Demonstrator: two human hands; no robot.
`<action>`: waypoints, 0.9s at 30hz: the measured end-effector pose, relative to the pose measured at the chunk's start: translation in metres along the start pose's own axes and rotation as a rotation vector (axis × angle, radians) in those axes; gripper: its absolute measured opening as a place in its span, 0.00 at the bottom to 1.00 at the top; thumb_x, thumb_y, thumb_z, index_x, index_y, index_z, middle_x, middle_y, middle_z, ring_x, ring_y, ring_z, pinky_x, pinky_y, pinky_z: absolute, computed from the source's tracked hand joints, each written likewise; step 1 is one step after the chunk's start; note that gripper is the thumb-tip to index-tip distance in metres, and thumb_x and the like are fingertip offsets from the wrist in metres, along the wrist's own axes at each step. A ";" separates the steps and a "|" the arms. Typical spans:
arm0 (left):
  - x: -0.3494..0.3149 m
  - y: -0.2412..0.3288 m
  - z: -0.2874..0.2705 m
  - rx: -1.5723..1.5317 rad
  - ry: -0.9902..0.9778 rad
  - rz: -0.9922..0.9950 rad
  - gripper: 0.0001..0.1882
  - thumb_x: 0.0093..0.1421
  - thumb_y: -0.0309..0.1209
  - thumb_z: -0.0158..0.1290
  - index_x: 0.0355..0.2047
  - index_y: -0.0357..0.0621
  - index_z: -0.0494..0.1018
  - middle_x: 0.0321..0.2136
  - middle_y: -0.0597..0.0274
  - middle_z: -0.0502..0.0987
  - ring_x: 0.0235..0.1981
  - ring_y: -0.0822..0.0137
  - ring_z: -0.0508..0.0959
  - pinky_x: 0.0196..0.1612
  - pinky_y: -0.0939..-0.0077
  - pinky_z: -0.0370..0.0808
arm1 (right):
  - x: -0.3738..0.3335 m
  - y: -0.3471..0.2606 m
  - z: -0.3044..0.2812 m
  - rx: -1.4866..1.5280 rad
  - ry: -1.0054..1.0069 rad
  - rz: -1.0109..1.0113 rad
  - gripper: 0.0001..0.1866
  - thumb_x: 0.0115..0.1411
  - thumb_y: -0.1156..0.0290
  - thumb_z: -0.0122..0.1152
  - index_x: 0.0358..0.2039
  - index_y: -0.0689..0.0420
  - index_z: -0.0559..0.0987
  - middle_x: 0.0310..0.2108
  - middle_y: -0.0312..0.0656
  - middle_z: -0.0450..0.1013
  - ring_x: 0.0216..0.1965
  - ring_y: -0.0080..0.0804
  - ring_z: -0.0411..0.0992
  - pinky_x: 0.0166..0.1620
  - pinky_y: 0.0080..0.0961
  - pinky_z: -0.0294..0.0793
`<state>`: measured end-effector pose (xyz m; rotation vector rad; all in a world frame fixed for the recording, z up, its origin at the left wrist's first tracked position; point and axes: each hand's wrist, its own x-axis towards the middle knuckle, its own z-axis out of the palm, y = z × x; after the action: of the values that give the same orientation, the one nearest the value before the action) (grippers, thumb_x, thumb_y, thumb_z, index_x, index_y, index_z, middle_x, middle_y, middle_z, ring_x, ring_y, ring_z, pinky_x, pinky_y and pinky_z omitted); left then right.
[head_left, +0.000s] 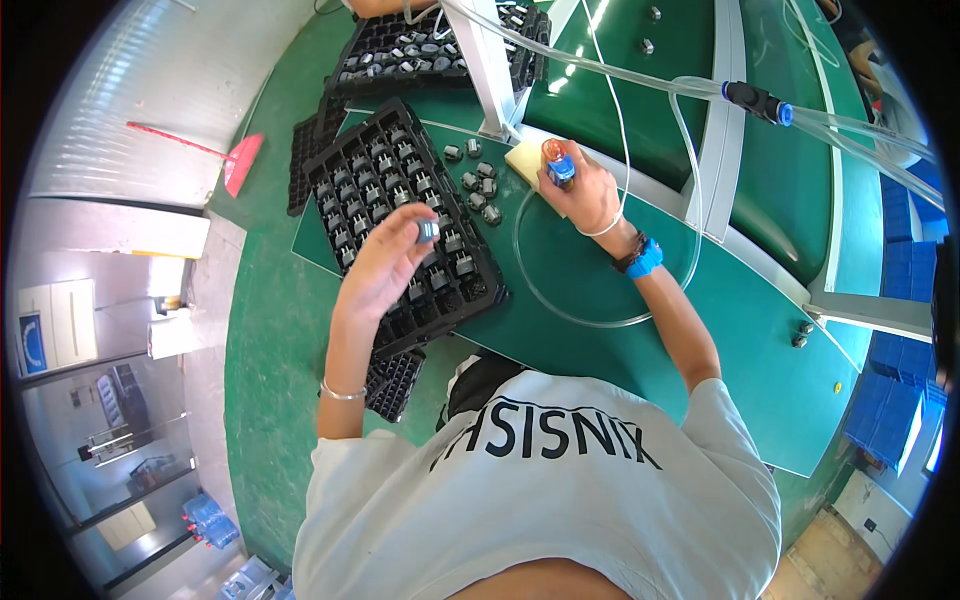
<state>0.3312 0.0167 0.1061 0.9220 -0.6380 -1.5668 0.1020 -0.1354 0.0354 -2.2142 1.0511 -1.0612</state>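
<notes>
Between the fingertips of my left hand (pixel 392 250) is a small grey metal part (pixel 427 231), raised over a black compartment tray (pixel 478 277). Rows of similar grey parts with upright prongs fill much of that tray. My right hand (pixel 590 195) is closed around a blue tool with an orange top (pixel 555 152); its exact kind is unclear. Beneath that hand lies a pale yellow block (pixel 524 163). Several loose grey parts (pixel 487 187) stand on the green table (pixel 600 270) between the tray and my right hand.
Clear tubing (pixel 583 323) loops across the table. Overhead, more tubes meet at a black and blue connector (pixel 757 103). A white frame post (pixel 482 60) rises beyond the tray. Another filled black tray (pixel 350 62) lies farther back. Two small parts (pixel 803 334) sit at the right.
</notes>
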 end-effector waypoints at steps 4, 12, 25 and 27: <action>-0.022 -0.014 0.012 -0.059 -0.015 -0.008 0.17 0.55 0.31 0.54 0.43 0.37 0.66 0.39 0.62 0.71 0.39 0.75 0.72 0.46 0.85 0.69 | 0.000 -0.005 -0.002 -0.027 0.009 0.023 0.19 0.49 0.64 0.60 0.39 0.58 0.68 0.22 0.52 0.72 0.22 0.50 0.71 0.25 0.37 0.71; -0.033 -0.033 0.021 -0.179 -0.077 -0.038 0.21 0.52 0.33 0.58 0.43 0.39 0.65 0.40 0.60 0.71 0.41 0.74 0.73 0.46 0.84 0.70 | 0.000 -0.007 -0.004 -0.039 -0.044 0.064 0.24 0.46 0.60 0.63 0.40 0.56 0.67 0.23 0.51 0.72 0.23 0.49 0.72 0.27 0.37 0.71; -0.037 0.004 0.177 0.006 -0.846 0.538 0.08 0.56 0.32 0.46 0.31 0.41 0.64 0.31 0.58 0.65 0.23 0.71 0.67 0.28 0.82 0.66 | -0.007 0.009 0.002 0.134 -0.023 0.107 0.27 0.46 0.63 0.65 0.45 0.57 0.65 0.31 0.50 0.73 0.31 0.43 0.74 0.34 0.30 0.71; -0.048 0.027 0.196 0.228 -0.920 0.422 0.07 0.54 0.31 0.49 0.30 0.40 0.68 0.29 0.61 0.67 0.21 0.71 0.66 0.28 0.79 0.65 | -0.007 0.008 0.008 0.146 0.019 0.064 0.26 0.46 0.64 0.65 0.44 0.57 0.66 0.30 0.48 0.73 0.30 0.40 0.74 0.33 0.29 0.71</action>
<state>0.1838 0.0418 0.2450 0.1351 -1.5680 -1.4910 0.1018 -0.1344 0.0222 -2.0456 1.0120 -1.0965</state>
